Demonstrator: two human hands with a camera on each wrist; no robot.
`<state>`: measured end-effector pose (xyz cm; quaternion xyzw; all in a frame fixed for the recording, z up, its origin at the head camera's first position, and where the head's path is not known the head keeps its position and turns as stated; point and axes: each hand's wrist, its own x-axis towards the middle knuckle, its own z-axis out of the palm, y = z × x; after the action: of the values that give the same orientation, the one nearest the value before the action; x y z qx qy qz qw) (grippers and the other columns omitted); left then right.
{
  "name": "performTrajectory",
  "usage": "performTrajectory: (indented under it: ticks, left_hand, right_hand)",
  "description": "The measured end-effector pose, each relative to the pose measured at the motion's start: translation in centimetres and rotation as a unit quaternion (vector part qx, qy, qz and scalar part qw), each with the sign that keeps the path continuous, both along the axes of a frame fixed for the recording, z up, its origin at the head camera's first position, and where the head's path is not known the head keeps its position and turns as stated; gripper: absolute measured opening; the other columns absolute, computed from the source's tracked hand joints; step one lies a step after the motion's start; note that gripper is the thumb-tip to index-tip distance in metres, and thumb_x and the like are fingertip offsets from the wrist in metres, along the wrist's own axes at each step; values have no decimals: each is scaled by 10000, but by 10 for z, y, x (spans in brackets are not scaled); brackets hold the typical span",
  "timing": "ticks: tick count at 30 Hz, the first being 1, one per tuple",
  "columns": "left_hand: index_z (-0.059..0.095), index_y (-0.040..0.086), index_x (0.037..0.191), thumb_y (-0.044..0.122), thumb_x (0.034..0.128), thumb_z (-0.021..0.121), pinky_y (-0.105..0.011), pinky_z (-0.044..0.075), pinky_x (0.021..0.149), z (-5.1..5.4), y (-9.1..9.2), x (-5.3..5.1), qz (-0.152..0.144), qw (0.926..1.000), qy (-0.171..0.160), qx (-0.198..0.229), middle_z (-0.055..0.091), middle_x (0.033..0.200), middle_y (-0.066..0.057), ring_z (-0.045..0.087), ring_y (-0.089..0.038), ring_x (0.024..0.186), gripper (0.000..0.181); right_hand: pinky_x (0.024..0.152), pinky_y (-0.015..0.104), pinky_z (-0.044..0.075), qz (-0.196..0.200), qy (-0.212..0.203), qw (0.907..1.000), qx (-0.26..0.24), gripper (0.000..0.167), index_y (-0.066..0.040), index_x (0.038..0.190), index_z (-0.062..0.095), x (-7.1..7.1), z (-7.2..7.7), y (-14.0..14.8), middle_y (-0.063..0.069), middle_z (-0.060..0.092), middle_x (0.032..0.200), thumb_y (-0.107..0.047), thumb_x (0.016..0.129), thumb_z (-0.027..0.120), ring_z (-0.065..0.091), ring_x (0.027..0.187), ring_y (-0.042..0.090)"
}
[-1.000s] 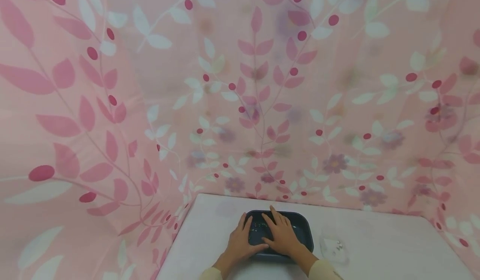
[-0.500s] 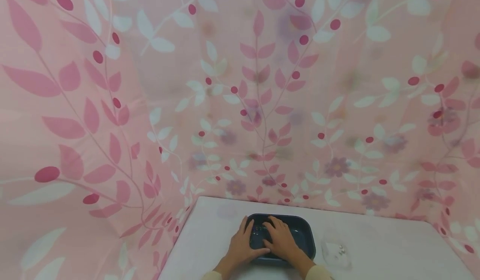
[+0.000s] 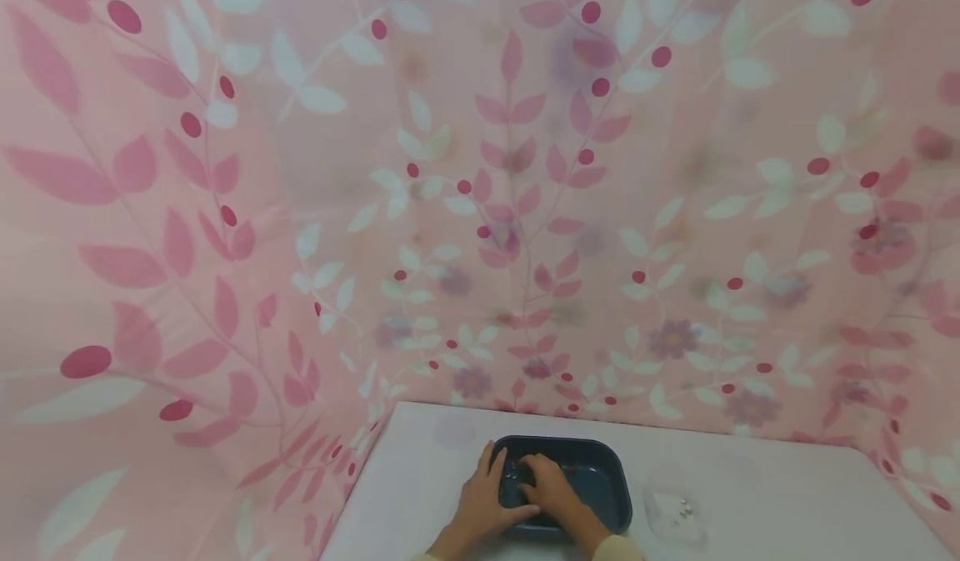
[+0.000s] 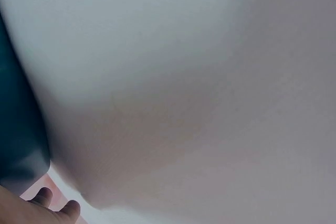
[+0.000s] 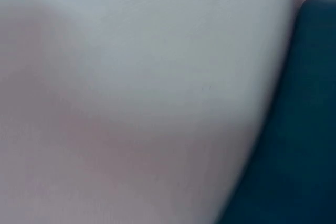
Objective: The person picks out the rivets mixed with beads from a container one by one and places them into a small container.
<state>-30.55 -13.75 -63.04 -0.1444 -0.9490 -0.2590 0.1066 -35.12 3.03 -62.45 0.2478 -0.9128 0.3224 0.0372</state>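
Observation:
A dark blue rectangular tray (image 3: 600,494) stands on the white table. My left hand (image 3: 478,498) lies at the tray's left side, its fingers fairly straight along the left rim and its thumb reaching over the near edge. In the left wrist view, some of the left fingers (image 4: 52,205) show beside the tray's outer wall (image 4: 21,124). Inside the tray, my right hand (image 3: 550,488) points its bent fingers down near a few small shiny pieces (image 3: 512,471). Its fingertips are partly hidden, so whether they pinch a piece is unclear. The right wrist view shows only the tray's wall (image 5: 304,114) and the tabletop.
To the right of the tray, a small clear container (image 3: 673,515) holds several tiny shiny pieces. The white table (image 3: 780,494) ends against a pink leaf-patterned curtain (image 3: 525,211) at the back and sides.
My right hand's fingers, spread out over the tray earlier, are drawn together and bent downward. The left hand stays at the tray's left side. The head view has tilted up slightly.

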Motion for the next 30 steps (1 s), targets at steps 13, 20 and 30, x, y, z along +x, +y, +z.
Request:
performTrajectory:
  ticks: [13,20,30]
  left_hand:
    - [364,65,1513,797,743,625,-533,535,839,-5,1,-2,116,9999,-38,29,265,1584,-231,550,-391,1259,1094]
    - [353,85,1525,789,732,645,-545,523,885,-7,1,-4,109,9992,-278,262,241,1605,-213,525,-389,1295,1101]
    - [351,96,1528,791,728,648,-557,518,889,-6,1,-3,152,9984,-458,294,228,1611,-206,517,-388,1304,1101]
  right_hand:
    - [648,313,504,-285,-305,9989,-202,253,4,1028,705,-11,-12,-10,49,641,840,-88,805,781,573,724,133]
    - [642,329,468,-384,-5,9992,-103,237,-12,999,716,-9,-12,-12,31,613,808,-97,792,790,525,697,124]
    - [660,324,497,-367,-361,9986,-79,181,-50,978,734,-11,-11,-16,1,626,819,-95,809,782,553,713,115]
